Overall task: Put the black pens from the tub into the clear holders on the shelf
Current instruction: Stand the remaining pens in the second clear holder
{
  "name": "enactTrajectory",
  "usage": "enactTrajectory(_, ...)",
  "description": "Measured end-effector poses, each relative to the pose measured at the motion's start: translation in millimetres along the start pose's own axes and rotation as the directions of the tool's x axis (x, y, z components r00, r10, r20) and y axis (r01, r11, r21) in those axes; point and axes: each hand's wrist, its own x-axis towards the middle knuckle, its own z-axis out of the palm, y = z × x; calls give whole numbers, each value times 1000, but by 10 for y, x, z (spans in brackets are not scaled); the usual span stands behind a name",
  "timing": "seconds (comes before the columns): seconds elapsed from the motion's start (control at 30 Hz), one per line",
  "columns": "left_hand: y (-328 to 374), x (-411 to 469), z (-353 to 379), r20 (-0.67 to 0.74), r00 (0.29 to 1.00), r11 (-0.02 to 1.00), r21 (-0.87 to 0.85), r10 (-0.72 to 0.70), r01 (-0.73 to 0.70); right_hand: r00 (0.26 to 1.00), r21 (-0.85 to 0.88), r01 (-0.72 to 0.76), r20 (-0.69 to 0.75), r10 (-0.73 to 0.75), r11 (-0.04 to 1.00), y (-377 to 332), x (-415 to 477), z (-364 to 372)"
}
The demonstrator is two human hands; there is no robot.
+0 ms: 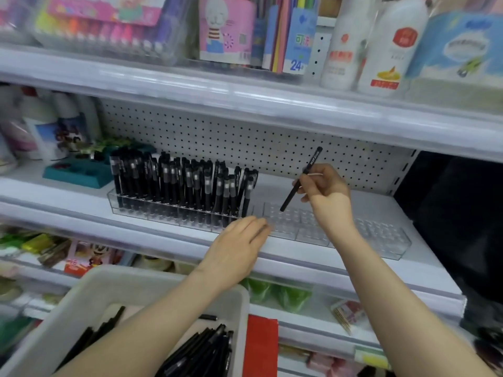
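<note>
My right hand (pixel 326 191) grips one black pen (pixel 294 191) tilted, its lower tip just above the holes of the bare clear holder (pixel 381 238) on the middle shelf. My left hand (pixel 239 246) rests palm down on the holders' front edge, fingers together, with nothing seen in it. To the left, the clear holder (pixel 141 206) is packed with several upright black pens (pixel 185 183). The white tub (pixel 81 317) sits at the bottom left under my left forearm, with several loose black pens (pixel 204 352) lying in it.
A teal tray (pixel 79 172) and bottles stand left of the pens. White pegboard (pixel 245 142) backs the shelf. The upper shelf carries marker sets, a pink pack and white bottles (pixel 389 44). A lower shelf shows green packs (pixel 280 292) and a red card (pixel 261 346).
</note>
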Motion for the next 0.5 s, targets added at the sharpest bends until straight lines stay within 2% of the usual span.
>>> enactTrajectory(0.23, 64, -29, 25, 43, 997, 998, 17, -62, 62, 1000, 13, -9, 30, 8, 1000, 79, 47, 69)
enactTrajectory(0.5, 56, -33, -1, 16, 999, 999, -7, -33, 33, 998, -21, 13, 64, -11, 1000, 72, 20, 163)
